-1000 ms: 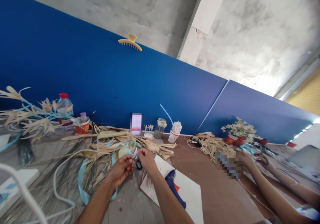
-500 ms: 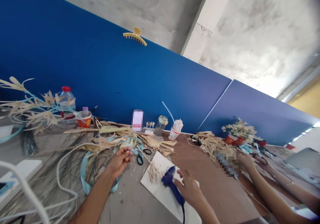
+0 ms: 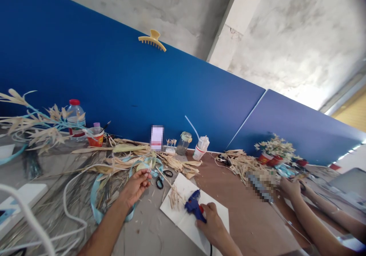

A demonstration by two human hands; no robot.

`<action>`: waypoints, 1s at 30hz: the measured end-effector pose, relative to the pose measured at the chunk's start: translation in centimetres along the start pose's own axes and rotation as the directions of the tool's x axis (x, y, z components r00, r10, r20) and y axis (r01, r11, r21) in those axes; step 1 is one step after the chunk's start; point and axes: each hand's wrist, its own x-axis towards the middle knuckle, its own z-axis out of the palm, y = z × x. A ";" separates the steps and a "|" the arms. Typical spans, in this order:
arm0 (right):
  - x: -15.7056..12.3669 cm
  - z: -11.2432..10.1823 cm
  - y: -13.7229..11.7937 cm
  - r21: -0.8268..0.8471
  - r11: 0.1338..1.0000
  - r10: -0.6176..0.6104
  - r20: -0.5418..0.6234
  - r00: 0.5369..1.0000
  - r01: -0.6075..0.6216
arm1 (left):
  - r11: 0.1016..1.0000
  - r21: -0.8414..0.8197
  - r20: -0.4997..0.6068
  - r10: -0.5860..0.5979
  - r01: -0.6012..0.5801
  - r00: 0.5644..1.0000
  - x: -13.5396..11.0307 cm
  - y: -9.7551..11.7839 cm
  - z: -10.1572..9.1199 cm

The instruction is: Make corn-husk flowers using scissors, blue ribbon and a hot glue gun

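My left hand (image 3: pixel 135 187) pinches a small pale husk piece (image 3: pixel 149 169) just above the table, its fingers closed on it. My right hand (image 3: pixel 211 225) is wrapped round the handle of a blue glue gun (image 3: pixel 193 206), whose nozzle points up and left over a white sheet (image 3: pixel 183 218). Black-handled scissors (image 3: pixel 161 179) lie on the table between the two hands. A small tuft of dried husk (image 3: pixel 173 199) rests on the white sheet beside the gun.
Dried corn husks (image 3: pixel 126 160) and a light blue ribbon loop (image 3: pixel 95 204) litter the table. A water bottle (image 3: pixel 74 115), red cup (image 3: pixel 95 138), glass jar (image 3: pixel 183 143) and straw cup (image 3: pixel 200 149) stand by the blue partition (image 3: pixel 114 80). Another person's arms (image 3: pixel 309 218) work at the right.
My right hand left the husk piece and the scissors, moved right and down to the glue gun, and closed on its handle. My left hand kept holding the husk piece.
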 end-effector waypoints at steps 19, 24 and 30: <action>1.5 -3.7 -9.9 0.943 0.324 -0.219 0.001 0.976 0.072 | 0.998 0.067 -0.006 0.009 -0.009 1.000 0.3 -0.5 -0.7; 3.7 0.5 -12.0 0.972 0.221 -0.306 -0.009 0.952 0.080 | 0.997 0.073 -0.009 0.024 -0.023 1.000 0.1 -0.4 -0.5; 4.9 4.7 -11.1 0.926 0.343 -0.239 -0.076 0.968 0.158 | 0.990 0.124 -0.060 0.071 -0.063 0.996 -0.2 -0.3 0.1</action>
